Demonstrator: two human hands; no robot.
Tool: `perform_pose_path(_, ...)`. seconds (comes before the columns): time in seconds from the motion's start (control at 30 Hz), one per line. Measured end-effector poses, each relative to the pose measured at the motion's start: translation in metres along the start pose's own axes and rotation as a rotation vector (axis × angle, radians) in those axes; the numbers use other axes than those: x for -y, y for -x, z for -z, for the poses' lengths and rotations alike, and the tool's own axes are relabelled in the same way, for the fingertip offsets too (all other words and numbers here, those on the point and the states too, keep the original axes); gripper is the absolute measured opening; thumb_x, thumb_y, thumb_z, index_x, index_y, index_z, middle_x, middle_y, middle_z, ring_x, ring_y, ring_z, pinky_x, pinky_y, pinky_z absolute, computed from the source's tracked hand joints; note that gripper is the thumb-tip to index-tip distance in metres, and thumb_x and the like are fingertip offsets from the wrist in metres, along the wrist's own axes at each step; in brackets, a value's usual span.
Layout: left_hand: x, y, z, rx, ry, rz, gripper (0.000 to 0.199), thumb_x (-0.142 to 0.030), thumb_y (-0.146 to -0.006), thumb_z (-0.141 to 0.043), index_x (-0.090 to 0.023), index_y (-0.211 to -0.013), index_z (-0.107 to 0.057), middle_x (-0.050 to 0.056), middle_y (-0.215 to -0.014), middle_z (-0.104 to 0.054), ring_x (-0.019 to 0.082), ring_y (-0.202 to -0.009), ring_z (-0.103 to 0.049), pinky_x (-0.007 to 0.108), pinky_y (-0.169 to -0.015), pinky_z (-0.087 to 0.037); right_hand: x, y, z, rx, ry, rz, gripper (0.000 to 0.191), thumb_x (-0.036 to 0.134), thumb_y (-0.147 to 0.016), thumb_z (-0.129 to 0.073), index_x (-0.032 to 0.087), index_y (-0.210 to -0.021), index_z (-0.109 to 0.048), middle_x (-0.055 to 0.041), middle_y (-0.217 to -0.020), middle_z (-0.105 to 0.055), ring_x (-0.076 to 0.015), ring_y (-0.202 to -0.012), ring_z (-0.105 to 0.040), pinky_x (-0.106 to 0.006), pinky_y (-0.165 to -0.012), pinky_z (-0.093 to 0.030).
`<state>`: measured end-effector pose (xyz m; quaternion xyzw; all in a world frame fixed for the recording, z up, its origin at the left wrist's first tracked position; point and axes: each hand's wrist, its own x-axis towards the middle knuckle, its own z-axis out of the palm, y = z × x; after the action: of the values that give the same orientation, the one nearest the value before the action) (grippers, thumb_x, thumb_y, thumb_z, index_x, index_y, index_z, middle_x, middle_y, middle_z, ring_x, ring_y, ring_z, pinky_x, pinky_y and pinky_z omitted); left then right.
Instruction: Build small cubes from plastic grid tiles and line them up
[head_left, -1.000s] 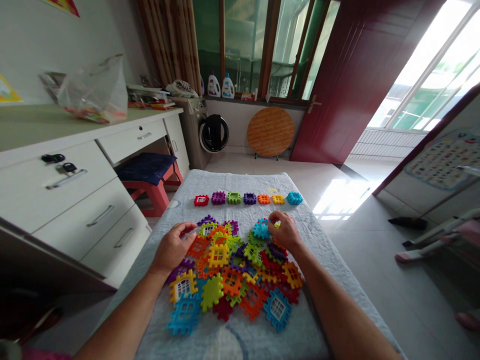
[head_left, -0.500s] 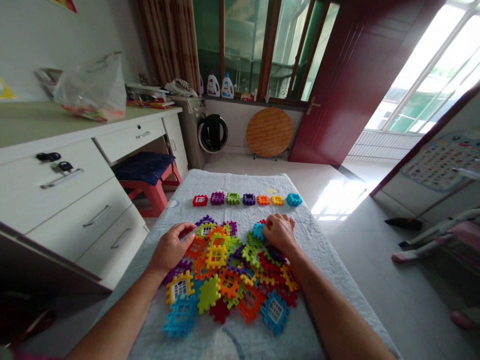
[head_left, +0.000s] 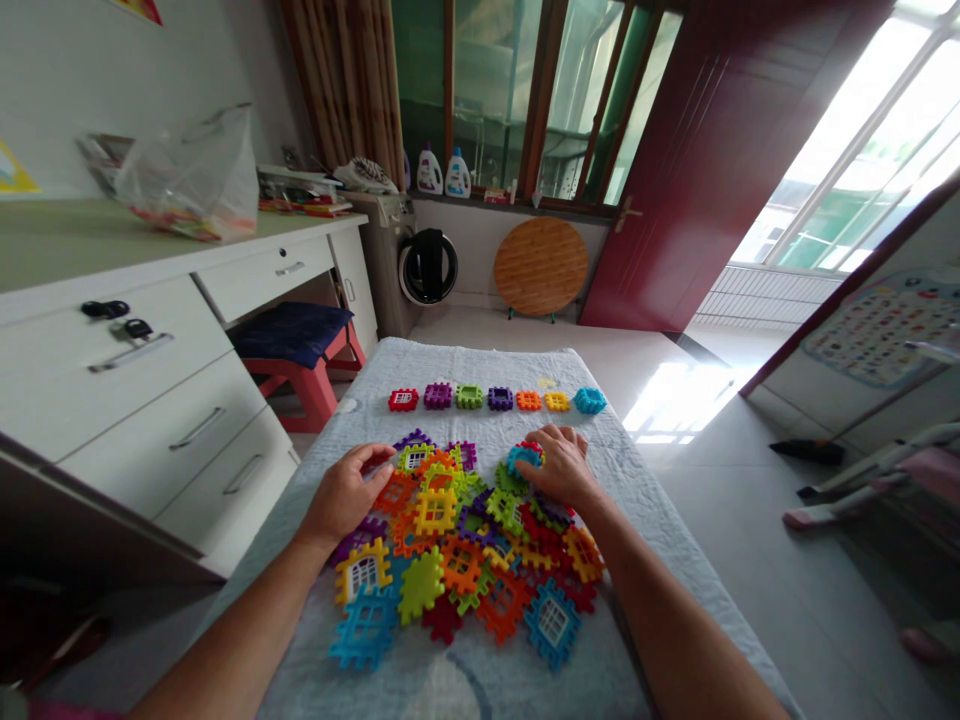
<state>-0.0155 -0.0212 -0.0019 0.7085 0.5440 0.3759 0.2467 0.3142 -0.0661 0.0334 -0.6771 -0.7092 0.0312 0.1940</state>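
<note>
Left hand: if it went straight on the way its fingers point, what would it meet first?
Probably the lime-green piece with the white window, just ahead of the left hand; depth is unclear, so it might pass above.

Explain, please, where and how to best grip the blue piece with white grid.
Probably pinch the blue piece by the toothed edges at its nearest corner, coming from the person's side: it looks flat, and that corner points over the cloth, away from the pile.

I could read no lettering: the labels (head_left: 457, 182) on the white bottles (head_left: 430, 174) left of the red door (head_left: 712, 170), and the chart (head_left: 885, 325) right of it, were too small.
</note>
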Motion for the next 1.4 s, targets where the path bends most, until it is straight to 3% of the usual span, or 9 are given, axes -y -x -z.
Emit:
perform_pose_path(0.13, -0.001, 0.000, 0.000, 0.000, 0.002, -0.005, 0.033, -0.041, -0.076, -0.056, -0.018, -0.098, -0.063, 0.007, -0.098, -0.070, 0.022, -0.090, -0.066, 0.037, -0.087, -0.052, 0.004, 0.002, -0.002, 0.061, 0.033, 0.047, 0.040, 0.045, -0.067, -0.069, 0.025, -0.101, -0.066, -0.0066, -0.100, -0.059, -0.0275, -0.100, -0.044, -0.043, -0.092, -0.025)
perform_pose_path(0.33, -0.002, 0.001, 0.001, -0.012, -0.002, -0.019, 0.031, -0.041, -0.076, -0.055, -0.019, -0.096, -0.063, 0.006, -0.097, -0.070, 0.022, -0.089, -0.066, 0.036, -0.086, -0.052, 0.004, -0.002, -0.004, 0.034, -0.001, 0.045, 0.039, 0.039, -0.064, -0.071, 0.024, -0.099, -0.066, -0.0059, -0.096, -0.059, -0.0262, -0.096, -0.045, -0.043, -0.091, -0.028)
perform_pose_path(0.43, -0.002, 0.001, 0.002, -0.017, -0.003, -0.015, 0.031, -0.041, -0.076, -0.055, -0.019, -0.096, -0.064, 0.006, -0.096, -0.070, 0.022, -0.088, -0.066, 0.035, -0.085, -0.052, -0.010, -0.006, 0.004, -0.053, -0.052, -0.013, 0.041, 0.038, -0.067, -0.069, 0.025, -0.105, -0.064, -0.0065, -0.101, -0.059, -0.0272, -0.099, -0.046, -0.042, -0.089, -0.031)
perform_pose_path(0.57, 0.000, 0.001, 0.001, -0.012, 0.003, -0.010, 0.033, -0.041, -0.075, -0.056, -0.018, -0.098, -0.064, 0.006, -0.098, -0.070, 0.022, -0.090, -0.066, 0.035, -0.085, -0.052, -0.045, -0.010, 0.015, -0.150, -0.029, -0.159, 0.046, 0.037, -0.070, -0.066, 0.023, -0.114, -0.061, -0.0092, -0.111, -0.059, -0.0303, -0.105, -0.047, -0.043, -0.089, -0.034)
perform_pose_path(0.67, -0.001, 0.001, 0.001, -0.007, 0.014, 0.002, 0.034, -0.042, -0.075, -0.056, -0.018, -0.098, -0.064, 0.007, -0.099, -0.070, 0.022, -0.090, -0.067, 0.035, -0.085, -0.052, -0.069, -0.009, 0.014, -0.110, 0.017, -0.251, 0.050, 0.034, -0.069, -0.066, 0.021, -0.117, -0.060, -0.0110, -0.117, -0.058, -0.0324, -0.107, -0.048, -0.044, -0.089, -0.035)
perform_pose_path(0.8, -0.002, 0.001, 0.002, -0.003, 0.023, 0.016, 0.035, -0.043, -0.075, -0.055, -0.018, -0.098, -0.063, 0.007, -0.099, -0.071, 0.023, -0.090, -0.067, 0.035, -0.085, -0.053, -0.083, -0.007, 0.006, -0.044, 0.030, -0.287, 0.053, 0.035, -0.070, -0.065, 0.022, -0.120, -0.058, -0.0104, -0.121, -0.059, -0.0327, -0.110, -0.049, -0.043, -0.088, -0.038)
perform_pose_path(1.2, 0.002, 0.000, 0.000, 0.006, 0.012, 0.022, 0.035, -0.044, -0.074, -0.056, -0.019, -0.099, -0.063, 0.006, -0.100, -0.071, 0.022, -0.093, -0.066, 0.034, -0.089, -0.051, -0.082, -0.008, 0.011, 0.069, 0.057, -0.308, 0.052, 0.037, -0.073, -0.063, 0.020, -0.122, -0.058, -0.0080, -0.125, -0.058, -0.0309, -0.111, -0.049, -0.038, -0.087, -0.037)
perform_pose_path(1.4, 0.003, 0.000, 0.001, -0.003, 0.008, 0.015, 0.036, -0.044, -0.073, -0.056, -0.020, -0.098, -0.065, 0.005, -0.098, -0.072, 0.022, -0.091, -0.067, 0.032, -0.086, -0.053, -0.083, -0.014, 0.015, 0.109, 0.115, -0.246, 0.058, 0.035, -0.069, -0.065, 0.021, -0.124, -0.055, -0.0086, -0.124, -0.058, -0.0299, -0.111, -0.049, -0.037, -0.087, -0.037)
